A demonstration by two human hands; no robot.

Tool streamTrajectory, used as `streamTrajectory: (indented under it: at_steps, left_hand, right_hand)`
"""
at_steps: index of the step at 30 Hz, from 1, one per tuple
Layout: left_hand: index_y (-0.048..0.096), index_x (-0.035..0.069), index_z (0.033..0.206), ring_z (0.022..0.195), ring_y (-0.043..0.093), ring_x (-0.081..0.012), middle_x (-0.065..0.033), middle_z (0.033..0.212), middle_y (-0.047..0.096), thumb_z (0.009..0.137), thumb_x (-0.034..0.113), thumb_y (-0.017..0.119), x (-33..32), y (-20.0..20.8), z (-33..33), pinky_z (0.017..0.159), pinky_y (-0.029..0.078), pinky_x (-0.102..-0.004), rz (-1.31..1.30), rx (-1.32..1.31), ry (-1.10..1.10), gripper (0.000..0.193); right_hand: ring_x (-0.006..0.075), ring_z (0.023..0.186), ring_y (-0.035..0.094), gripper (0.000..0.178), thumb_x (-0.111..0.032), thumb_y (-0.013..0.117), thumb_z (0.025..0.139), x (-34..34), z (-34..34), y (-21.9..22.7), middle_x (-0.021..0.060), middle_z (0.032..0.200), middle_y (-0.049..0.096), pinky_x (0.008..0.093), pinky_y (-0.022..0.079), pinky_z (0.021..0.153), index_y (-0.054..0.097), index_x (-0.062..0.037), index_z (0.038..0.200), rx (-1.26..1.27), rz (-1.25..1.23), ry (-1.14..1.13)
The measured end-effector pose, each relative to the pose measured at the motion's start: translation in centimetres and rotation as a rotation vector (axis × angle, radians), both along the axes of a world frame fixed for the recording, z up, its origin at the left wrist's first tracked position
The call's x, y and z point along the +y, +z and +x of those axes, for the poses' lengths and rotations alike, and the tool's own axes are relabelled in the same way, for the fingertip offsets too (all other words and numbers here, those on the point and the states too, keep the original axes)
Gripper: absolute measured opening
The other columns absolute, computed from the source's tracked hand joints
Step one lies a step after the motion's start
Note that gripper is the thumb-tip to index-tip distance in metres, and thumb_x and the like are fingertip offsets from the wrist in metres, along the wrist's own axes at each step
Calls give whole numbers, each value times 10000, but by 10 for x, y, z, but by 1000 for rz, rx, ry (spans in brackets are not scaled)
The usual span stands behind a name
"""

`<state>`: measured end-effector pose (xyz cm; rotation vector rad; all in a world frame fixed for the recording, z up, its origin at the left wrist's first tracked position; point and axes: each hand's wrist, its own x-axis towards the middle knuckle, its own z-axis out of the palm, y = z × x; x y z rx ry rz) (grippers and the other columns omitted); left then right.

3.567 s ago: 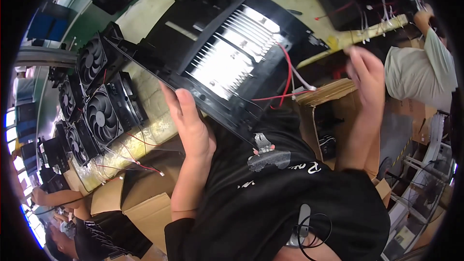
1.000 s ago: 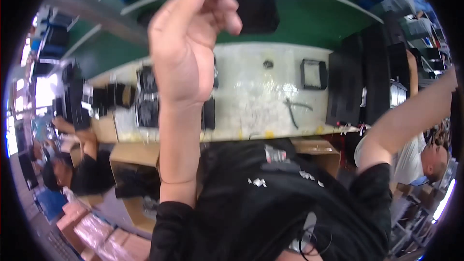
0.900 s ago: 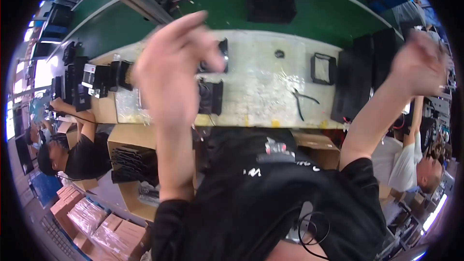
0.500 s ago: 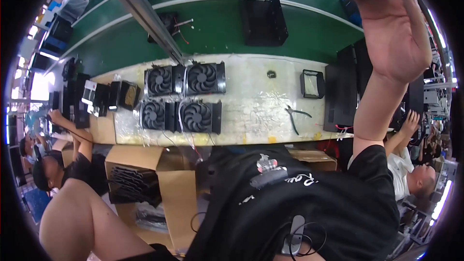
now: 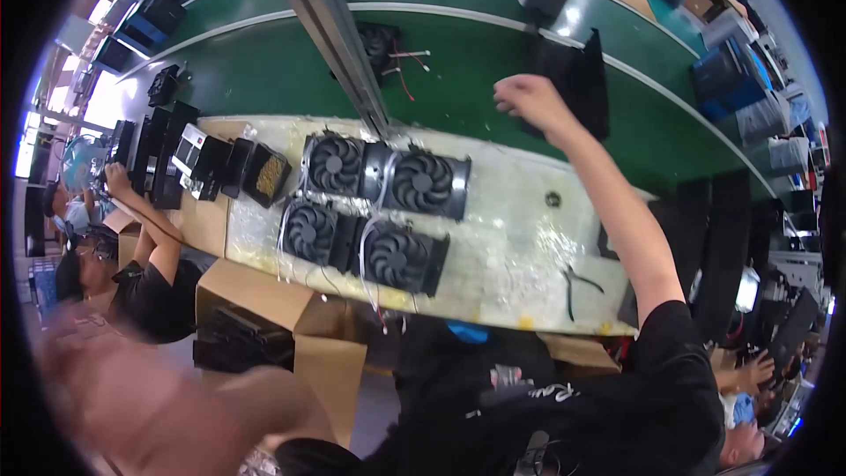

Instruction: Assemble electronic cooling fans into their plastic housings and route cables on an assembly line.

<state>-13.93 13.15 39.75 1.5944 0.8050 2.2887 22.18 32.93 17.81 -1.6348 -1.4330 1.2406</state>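
Note:
My right hand (image 5: pixel 534 106) is up over the green conveyor surface, just left of a black open-sided metal case (image 5: pixel 577 84). Its fingers are curled in, and no object shows in them. My left arm (image 5: pixel 167 397) is a large motion smear at the lower left; its hand does not show. Between the arms, several black fan units (image 5: pixel 423 182) lie in two rows on the pale, film-covered worktop (image 5: pixel 493 256), with white and red leads trailing off the near edge. A pair of pliers (image 5: pixel 571 298) rests, handles apart, near the front right.
A metal post (image 5: pixel 339 44) rises behind the fan units. Another fan unit with leads (image 5: pixel 377 42) lies on the green conveyor (image 5: pixel 458 53). A small box of brass-coloured screws (image 5: pixel 266 174) stands left. An open carton (image 5: pixel 256 286) sits below the worktop. Co-workers (image 5: pixel 132 278) are at both sides.
My right hand has come down and left from the upper right, its spread fingers now curled. The view has turned, and my left arm has become blurred.

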Motion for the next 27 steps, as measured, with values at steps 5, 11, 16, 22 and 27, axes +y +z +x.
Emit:
streamTrajectory:
  at_steps: [5,11,16,22,27]
  left_hand:
    - [551,-28,1102,852,590,-173,-111,958,608,898,59,580,-60,-204,41,805,476,-291,-964,-58,30,225]
    - [599,-45,1049,940,621,-177,-126,1066,602,849,-82,623,-115,-289,43,872,476,-285,-1290,-332,-148,205]
    - [609,-45,1051,917,621,-165,-126,1061,606,855,-72,621,-94,-279,24,839,484,-278,-1233,-254,-110,198]
    - [596,-49,1040,905,608,-156,-114,1043,604,866,-76,598,-43,-261,34,810,487,-263,-1171,-145,-248,177]
    - [531,-39,1046,841,586,-195,-150,929,597,860,-67,550,-12,-207,37,735,486,-293,-868,84,71,189]
  right_hand:
    - [179,903,634,280,-255,614,950,140,-126,-131,90,970,641,289,524,770,619,-6,1079,482,-304,-16]
    - [218,817,683,314,-287,609,943,218,-221,-177,131,958,689,405,583,737,646,1,1061,768,-373,-29]
    - [210,785,690,256,-269,625,926,199,-240,-130,115,919,706,415,579,725,676,-22,964,529,-375,-83]
    - [200,894,685,190,-236,725,848,277,-142,-202,56,958,707,414,542,829,674,-87,954,1000,-770,39]
    - [210,1060,629,421,-214,741,848,140,-142,-88,80,1176,634,430,506,946,576,-56,1201,1080,-445,-186]
